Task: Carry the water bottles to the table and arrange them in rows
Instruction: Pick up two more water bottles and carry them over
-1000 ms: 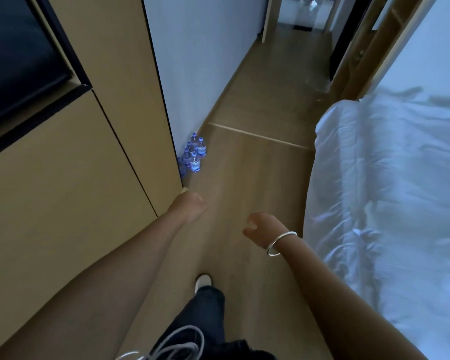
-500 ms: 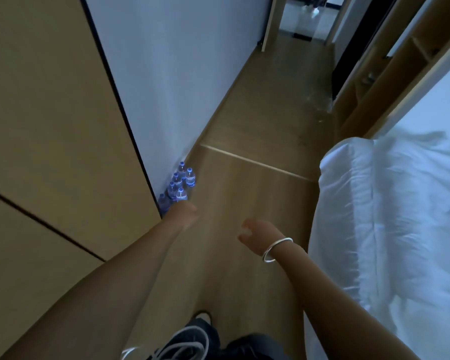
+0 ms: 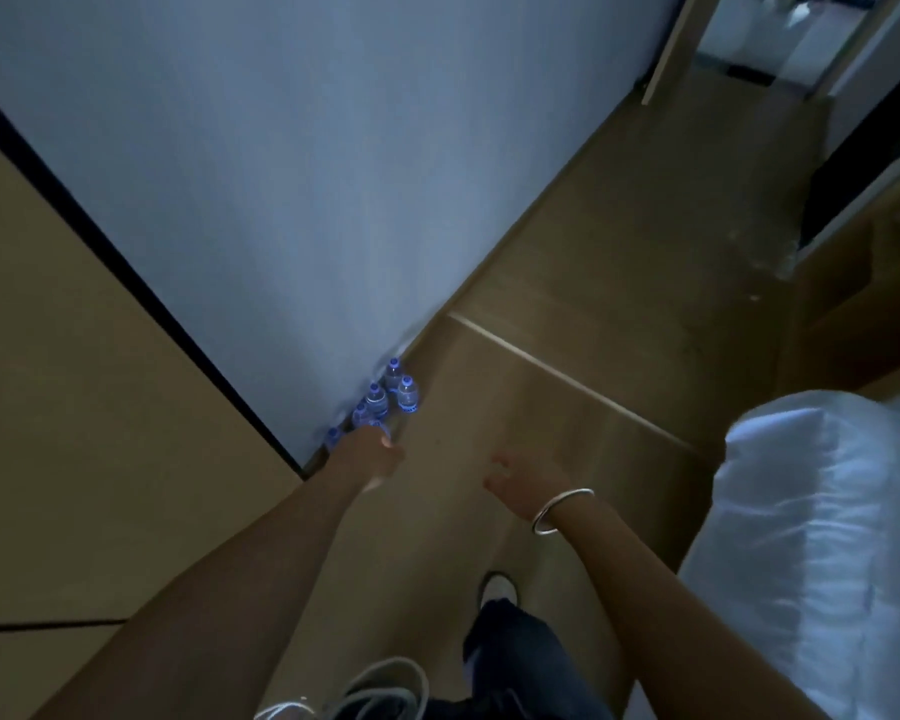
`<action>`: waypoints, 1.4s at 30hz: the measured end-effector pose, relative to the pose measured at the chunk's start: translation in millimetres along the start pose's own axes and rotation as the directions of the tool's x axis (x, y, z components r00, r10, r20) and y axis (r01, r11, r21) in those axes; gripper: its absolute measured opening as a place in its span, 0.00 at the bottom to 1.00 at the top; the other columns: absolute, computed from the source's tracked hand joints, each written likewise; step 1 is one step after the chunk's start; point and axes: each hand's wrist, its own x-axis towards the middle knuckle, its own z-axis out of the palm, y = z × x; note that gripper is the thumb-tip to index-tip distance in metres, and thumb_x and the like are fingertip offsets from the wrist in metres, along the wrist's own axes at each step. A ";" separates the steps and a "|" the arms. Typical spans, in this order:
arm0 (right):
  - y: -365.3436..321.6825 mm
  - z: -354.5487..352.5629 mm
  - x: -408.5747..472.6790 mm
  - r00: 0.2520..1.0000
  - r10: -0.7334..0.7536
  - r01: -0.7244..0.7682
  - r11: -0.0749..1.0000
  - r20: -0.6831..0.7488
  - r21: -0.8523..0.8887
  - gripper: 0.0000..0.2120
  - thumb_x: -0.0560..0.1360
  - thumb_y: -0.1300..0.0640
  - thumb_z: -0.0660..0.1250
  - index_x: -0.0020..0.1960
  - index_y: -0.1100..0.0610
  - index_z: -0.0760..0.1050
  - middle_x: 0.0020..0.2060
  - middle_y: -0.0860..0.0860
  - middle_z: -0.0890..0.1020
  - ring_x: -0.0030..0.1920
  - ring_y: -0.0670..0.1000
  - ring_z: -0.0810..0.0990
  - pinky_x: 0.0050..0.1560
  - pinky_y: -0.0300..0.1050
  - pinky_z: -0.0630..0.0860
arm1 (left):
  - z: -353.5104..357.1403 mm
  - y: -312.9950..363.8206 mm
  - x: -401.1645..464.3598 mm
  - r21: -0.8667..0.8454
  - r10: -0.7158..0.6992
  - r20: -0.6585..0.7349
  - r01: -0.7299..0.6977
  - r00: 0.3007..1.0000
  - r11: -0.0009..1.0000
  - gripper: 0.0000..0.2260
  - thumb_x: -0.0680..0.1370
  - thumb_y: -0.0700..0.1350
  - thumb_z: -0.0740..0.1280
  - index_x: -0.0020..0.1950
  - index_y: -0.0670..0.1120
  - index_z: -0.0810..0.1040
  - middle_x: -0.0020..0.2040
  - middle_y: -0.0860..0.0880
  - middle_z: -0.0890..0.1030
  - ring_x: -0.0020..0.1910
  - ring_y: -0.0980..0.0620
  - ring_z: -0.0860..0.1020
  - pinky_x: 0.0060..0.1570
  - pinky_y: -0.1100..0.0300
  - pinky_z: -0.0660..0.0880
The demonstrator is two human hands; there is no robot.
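On the far left is a big tan cupboard (image 3: 74, 407). Next to it is the white wall (image 3: 307, 174). The water bottles (image 3: 380, 402) stand on the floor (image 3: 567, 407) in a little bunch, right at the bottom of the wall, close by the cupboard's corner. They have blue caps & blue labels. I count about 5, but some may be hidden behind the hand.

The left hand (image 3: 367, 457) reaches out in front of the bunch and covers the nearest bottle or 2. Can't tell if its fingers are wide or closed, or if it touches a bottle yet; the pic is dark & blurry there.

The right hand (image 3: 518, 483), w/ a silver bangle (image 3: 562, 511) on the wrist, is held out over bare floor, well apart from the bottles. Its fingers look loose & spread, holding nothing.

On the far right is a bed (image 3: 811, 537) w/ white sheets. No table shows here.

The job now, I think: pick up the first bottles. To do it well, bend low & get close. Take each bottle round its middle, not by the cap. Start w/ the outer ones so the rest don't tip like pins. Bring the right hand over too, so both hands carry. Don't grab too many, they may slip.
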 end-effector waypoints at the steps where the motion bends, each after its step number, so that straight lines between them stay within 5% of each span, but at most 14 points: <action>1: 3.2 -14.3 14.5 1.000 -0.021 0.021 1.000 0.005 -0.023 0.21 0.78 0.53 0.61 0.69 0.59 0.66 0.69 0.55 0.67 0.69 0.53 0.66 0.62 0.36 0.57 | -0.8 10.0 9.5 0.011 -0.028 -0.006 0.028 1.000 1.000 0.10 0.78 0.47 0.60 0.46 0.43 0.77 0.50 0.43 0.79 0.56 0.43 0.75 0.55 0.58 0.68; 7: -3.1 -73.5 94.5 0.984 -0.171 0.174 0.983 0.040 -0.066 0.17 0.76 0.55 0.64 0.59 0.66 0.73 0.57 0.62 0.77 0.60 0.59 0.75 0.61 0.47 0.67 | -2.6 42.3 52.6 -0.073 -0.147 -0.090 0.141 0.985 0.987 0.12 0.78 0.46 0.61 0.56 0.41 0.77 0.59 0.42 0.78 0.61 0.44 0.75 0.57 0.58 0.69; 11: -15.4 -84.3 146.0 0.965 -0.240 0.252 0.959 0.101 -0.126 0.16 0.75 0.53 0.64 0.58 0.62 0.74 0.57 0.58 0.78 0.59 0.55 0.75 0.58 0.44 0.67 | -13.7 41.9 82.8 -0.197 -0.222 -0.124 0.195 0.967 0.961 0.13 0.80 0.43 0.58 0.60 0.40 0.76 0.63 0.42 0.76 0.63 0.44 0.73 0.61 0.56 0.67; 22: -37.1 -82.4 271.9 0.939 -0.143 0.205 0.963 0.312 -0.176 0.17 0.76 0.52 0.62 0.62 0.58 0.72 0.61 0.53 0.75 0.62 0.52 0.73 0.60 0.42 0.66 | -11.1 11.1 187.7 -0.326 -0.478 0.039 0.464 0.877 0.824 0.08 0.76 0.44 0.64 0.54 0.45 0.74 0.61 0.43 0.77 0.61 0.45 0.75 0.55 0.61 0.68; 27: -39.7 -80.0 321.4 0.928 -0.102 0.171 0.971 0.359 -0.165 0.18 0.77 0.52 0.61 0.64 0.57 0.70 0.63 0.52 0.74 0.64 0.52 0.72 0.63 0.42 0.66 | 0.3 -5.0 216.3 -0.419 -0.580 0.096 0.561 0.809 0.714 0.18 0.75 0.44 0.67 0.62 0.39 0.73 0.61 0.40 0.77 0.60 0.43 0.74 0.54 0.60 0.68; 34: -8.9 -0.3 395.8 0.892 -0.084 0.144 0.984 0.444 -0.103 0.12 0.74 0.56 0.65 0.54 0.63 0.76 0.50 0.58 0.80 0.52 0.56 0.79 0.54 0.48 0.73 | 76.6 -52.9 273.1 -0.561 -0.744 0.141 0.672 0.653 0.483 0.25 0.72 0.48 0.70 0.66 0.43 0.71 0.64 0.41 0.75 0.61 0.41 0.74 0.59 0.52 0.72; 37: 15.8 40.8 436.6 0.875 -0.078 0.136 0.987 0.477 -0.088 0.18 0.75 0.54 0.65 0.62 0.60 0.73 0.55 0.55 0.78 0.55 0.53 0.76 0.57 0.44 0.70 | 117.7 -75.1 307.1 -0.664 -0.827 0.180 0.686 0.533 0.297 0.26 0.71 0.49 0.71 0.66 0.43 0.71 0.63 0.42 0.76 0.60 0.42 0.75 0.56 0.54 0.71; 42: 63.7 109.8 529.5 0.888 -0.030 0.123 0.977 0.459 -0.174 0.24 0.76 0.52 0.64 0.69 0.58 0.66 0.62 0.55 0.74 0.61 0.54 0.74 0.63 0.45 0.67 | 195.6 -115.7 385.0 -0.670 -0.818 0.159 0.669 0.553 0.322 0.28 0.70 0.50 0.73 0.67 0.45 0.70 0.64 0.45 0.75 0.61 0.45 0.75 0.57 0.54 0.71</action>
